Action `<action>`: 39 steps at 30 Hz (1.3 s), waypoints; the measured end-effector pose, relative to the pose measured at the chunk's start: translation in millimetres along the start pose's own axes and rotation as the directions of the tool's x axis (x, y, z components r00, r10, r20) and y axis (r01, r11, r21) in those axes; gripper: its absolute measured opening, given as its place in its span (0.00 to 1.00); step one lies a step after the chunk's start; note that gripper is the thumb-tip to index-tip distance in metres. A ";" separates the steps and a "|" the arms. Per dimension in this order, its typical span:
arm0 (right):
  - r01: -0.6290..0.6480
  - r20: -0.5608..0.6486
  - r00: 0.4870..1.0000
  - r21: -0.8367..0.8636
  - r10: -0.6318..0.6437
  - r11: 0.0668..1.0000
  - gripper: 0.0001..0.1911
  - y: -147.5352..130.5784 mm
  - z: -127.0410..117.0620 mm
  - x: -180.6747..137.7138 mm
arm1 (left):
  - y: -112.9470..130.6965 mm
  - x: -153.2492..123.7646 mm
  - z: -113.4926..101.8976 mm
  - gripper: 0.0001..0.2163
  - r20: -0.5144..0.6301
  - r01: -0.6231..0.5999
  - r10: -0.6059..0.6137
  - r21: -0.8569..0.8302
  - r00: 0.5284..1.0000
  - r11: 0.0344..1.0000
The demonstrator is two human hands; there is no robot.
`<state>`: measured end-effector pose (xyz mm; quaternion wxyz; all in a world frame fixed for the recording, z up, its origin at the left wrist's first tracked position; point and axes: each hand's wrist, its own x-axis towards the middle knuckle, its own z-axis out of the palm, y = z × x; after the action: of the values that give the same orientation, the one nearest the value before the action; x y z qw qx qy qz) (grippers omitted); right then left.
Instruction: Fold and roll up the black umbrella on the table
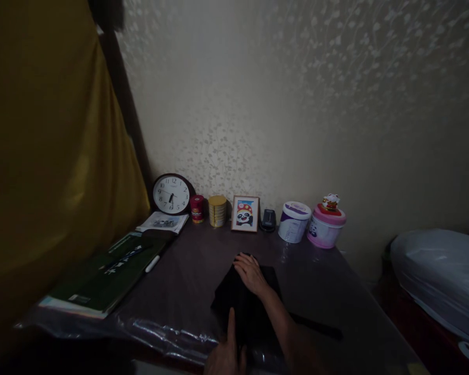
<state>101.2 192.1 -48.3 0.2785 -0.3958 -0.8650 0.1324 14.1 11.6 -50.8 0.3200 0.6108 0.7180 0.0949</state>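
A black piece of fabric, its exact kind too dark to tell, lies on the table near the front edge. From its right side a dark strap-like strip sticks out across the tabletop. My right hand rests flat on the fabric's far end, fingers stretched forward and close together. At the near end is my left hand, partly cut off by the frame's bottom. Its index finger points forward along the fabric, and the thumb shows beside it; the other fingers are hard to see.
Along the wall stand a clock, a red can, a yellow tin, a framed panda picture, a small black device and two round tins. Green books and a white pen lie left.
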 end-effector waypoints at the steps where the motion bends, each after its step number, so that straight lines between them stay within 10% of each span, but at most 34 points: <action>1: -0.027 -0.003 1.000 -0.027 0.026 0.999 0.14 2.9 0.6 6.6 | -0.1 0.2 0.0 0.32 -0.004 -0.005 0.005 -0.003 1.000 1.000; 8: -0.164 -0.124 0.981 -0.100 0.152 0.981 0.19 -15.0 9.1 0.7 | 0.0 3.1 0.9 0.32 0.013 0.007 -0.007 0.001 1.000 1.000; 18: -0.008 0.328 0.940 0.289 -0.091 0.957 0.23 -82.4 -9.3 -49.9 | -8.9 5.0 12.0 0.31 -0.020 -0.036 0.037 0.016 0.999 0.999; 23: -0.109 0.079 0.993 0.400 0.085 0.910 0.20 -81.2 -28.9 -65.4 | -6.7 3.1 11.7 0.31 -0.075 -0.039 0.043 0.049 0.996 0.998; 29: -0.204 0.085 0.978 0.553 0.190 0.808 0.19 -60.4 -45.3 -86.5 | -7.7 0.9 11.1 0.30 -0.092 -0.042 0.043 0.017 0.995 0.999; 34: -0.418 -0.265 0.757 0.504 0.597 0.755 0.21 -6.8 -60.9 -104.1 | -5.0 -1.6 8.8 0.30 -0.104 -0.022 0.022 0.001 0.994 1.000; 39: -0.552 -0.170 0.706 0.477 0.688 0.684 0.21 23.9 -51.5 -119.0 | -5.5 0.1 9.6 0.30 -0.118 0.000 -0.004 -0.034 0.993 0.999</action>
<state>209.2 117.9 -62.2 0.4317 -0.6212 -0.5702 0.3203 15.1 8.0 -61.2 0.2872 0.5980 0.7346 0.1427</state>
